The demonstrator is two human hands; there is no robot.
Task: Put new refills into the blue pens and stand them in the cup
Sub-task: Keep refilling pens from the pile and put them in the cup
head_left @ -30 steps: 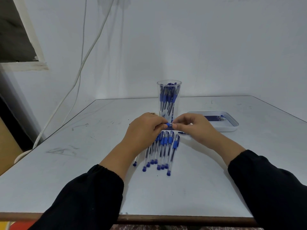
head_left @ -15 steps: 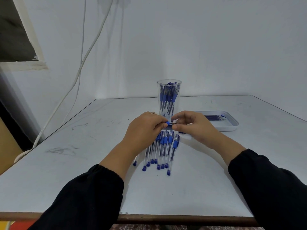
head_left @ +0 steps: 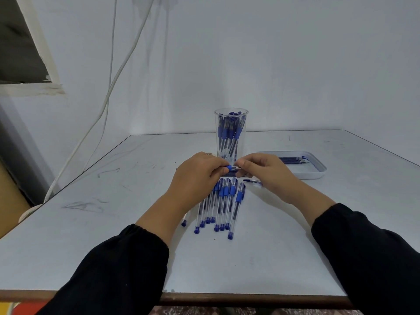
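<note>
My left hand [head_left: 200, 172] grips a blue pen [head_left: 230, 167] by its blue grip, and most of the barrel is hidden inside the fist. My right hand [head_left: 263, 170] pinches the metal tip end of the same pen. Both hands meet just in front of a clear cup [head_left: 231, 133] that holds several blue pens standing upright. Under the hands, several clear pens with blue grips [head_left: 223, 205] lie in a row on the table [head_left: 91, 235].
A shallow white tray [head_left: 316, 172] with several dark refills [head_left: 293, 159] sits right of the cup. One loose blue part [head_left: 252, 181] lies beside my right wrist. White cables [head_left: 109, 94] hang along the wall at the left. The table's front edge is close.
My right fingers have drawn slightly away from the left hand, so a short stretch of the pen's tip now shows between them. Both arms otherwise stay in place.
</note>
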